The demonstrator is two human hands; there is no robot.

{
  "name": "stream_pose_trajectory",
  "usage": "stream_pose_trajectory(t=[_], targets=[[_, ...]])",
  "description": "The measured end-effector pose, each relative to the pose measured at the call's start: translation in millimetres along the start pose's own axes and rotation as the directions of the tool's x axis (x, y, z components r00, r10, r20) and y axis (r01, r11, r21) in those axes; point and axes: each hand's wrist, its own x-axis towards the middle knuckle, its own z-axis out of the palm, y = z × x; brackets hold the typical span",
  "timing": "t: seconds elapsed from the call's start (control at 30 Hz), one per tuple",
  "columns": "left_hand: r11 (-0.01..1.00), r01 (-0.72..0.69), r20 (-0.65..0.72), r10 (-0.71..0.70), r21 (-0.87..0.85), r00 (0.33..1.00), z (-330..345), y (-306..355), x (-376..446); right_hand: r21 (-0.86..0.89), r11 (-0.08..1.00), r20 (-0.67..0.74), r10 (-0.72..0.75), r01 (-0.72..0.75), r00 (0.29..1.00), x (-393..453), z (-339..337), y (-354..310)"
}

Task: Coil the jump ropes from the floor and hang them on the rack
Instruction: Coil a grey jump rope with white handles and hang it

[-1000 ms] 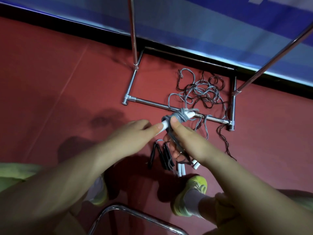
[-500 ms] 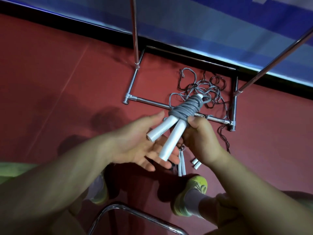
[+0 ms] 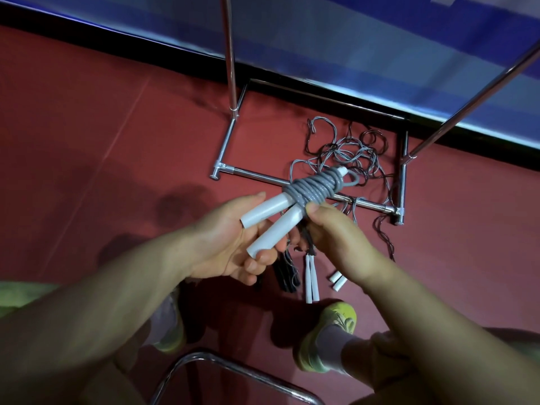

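Jump rope, grey cord w/ white handles, is held up mid-frame above the red floor, cord wound tight round the handle tops into a short bundle. Left hand cradles the two handle ends, fingers curled under them, thumb lying along the upper handle; prob. steadies the pair so the wrap can't slip off. Right hand pinches the bundle where the wrap ends, thumb on top, fingers curled below; looks like it's locking the last turn. A small grey loop sticks out at the far end of the wrap, maybe meant as the hanging loop, can't confirm. Coiling of this one looks about done; hanging not yet done. Rack: chrome base frame on floor just beyond the hands, uprights rising left and right out of frame; top bar not in view. Tangled ropes, grey + dark, lie inside the base and spill over its near bar, right side. More handles on the floor near the feet: white pair, two white ends, dark set. Chrome tube curves at near edge. Obstacles: loose cords across the base bar could snag feet.
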Motion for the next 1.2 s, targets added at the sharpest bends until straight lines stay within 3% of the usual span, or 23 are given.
stream_pose_trajectory(t=[0.13,0.23,0.3,0.4,0.63,0.7,0.8,0.9,1.03,1.1,1.2], targets=[[0.998,-0.005,-0.091,0.01,0.056,0.996,-0.8,-0.3,4.5,-0.164,0.984,-0.059,0.056,-0.065,0.997,0.9,-1.0,-0.2],[0.975,-0.052,-0.241,0.105,0.218,0.965,1.6,-3.3,10.2,-0.262,0.954,-0.082,0.132,-0.149,0.988,-0.1,-1.2,0.3],[0.903,-0.071,-0.352,0.237,0.424,0.905,-1.7,-8.1,14.7,-0.353,0.912,-0.096,0.188,-0.21,0.977,-1.6,-0.9,0.1],[0.764,-0.022,-0.358,0.327,0.645,0.875,-5.8,-15.1,15.4,-0.442,0.858,-0.094,0.247,-0.263,0.964,-3.4,1.7,0.5],[0.582,0.069,-0.396,0.455,0.81,0.797,-10.3,-10.6,14.5,-0.586,0.744,-0.144,0.295,-0.322,0.945,-1.2,-0.3,3.2],[0.519,0.113,-0.387,0.459,0.848,0.8,-13.1,-12.2,14.5,-0.536,0.777,-0.151,0.296,-0.33,0.943,-0.5,-0.9,4.8],[0.408,0.17,-0.368,0.476,0.897,0.799,-13.1,-13.6,14.2,-0.254,0.892,-0.107,0.359,-0.375,0.927,1.0,1.8,5.5],[0.335,0.21,-0.363,0.502,0.918,0.785,-13.3,-14.2,14.5,-0.013,0.897,-0.052,0.442,-0.443,0.896,1.4,3.6,1.0],[0.299,0.157,-0.31,0.582,0.941,0.752,-14.7,-14.1,13.9,-0.043,0.887,-0.053,0.457,-0.459,0.888,0.3,4.1,-3.5],[0.311,0.148,-0.312,0.588,0.939,0.746,-13.0,-14.2,13.7,-0.075,0.9,-0.114,0.419,-0.429,0.901,0.1,5.2,-3.9],[0.51,0.116,-0.407,0.507,0.852,0.76,-8.7,-10.7,12.8,-0.066,0.933,-0.162,0.341,-0.355,0.926,-0.1,4.0,-3.3]])
